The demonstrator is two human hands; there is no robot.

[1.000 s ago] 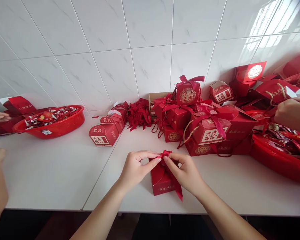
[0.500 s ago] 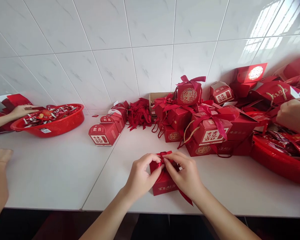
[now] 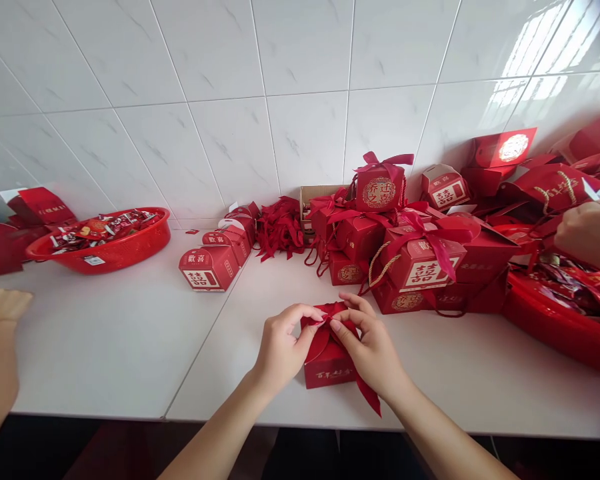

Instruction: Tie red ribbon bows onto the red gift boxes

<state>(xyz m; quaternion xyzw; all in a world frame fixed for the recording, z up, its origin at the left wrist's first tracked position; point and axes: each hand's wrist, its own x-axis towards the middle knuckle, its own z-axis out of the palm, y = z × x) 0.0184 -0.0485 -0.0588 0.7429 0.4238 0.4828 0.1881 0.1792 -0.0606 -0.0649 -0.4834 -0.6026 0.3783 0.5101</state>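
A small red gift box with pale lettering sits on the white table close to its front edge. Red ribbon lies over its top, one tail hanging down at the right. My left hand pinches the ribbon above the lid between thumb and forefinger. From the other side my right hand also pinches ribbon, thumb against forefinger, its other fingers lifted. The two pinches nearly meet at the middle of the lid, where fingertips partly hide the ribbon.
Tied gift boxes are stacked behind the hands. Loose ribbons lie by the wall, beside a row of boxes. Red basins of sweets stand left and right. Other people's hands reach in at left and right.
My right fingers have lifted and spread a little while both pinches stay on the ribbon. The ribbon tail hangs slightly lower. At left, another person's hand has left the basin.
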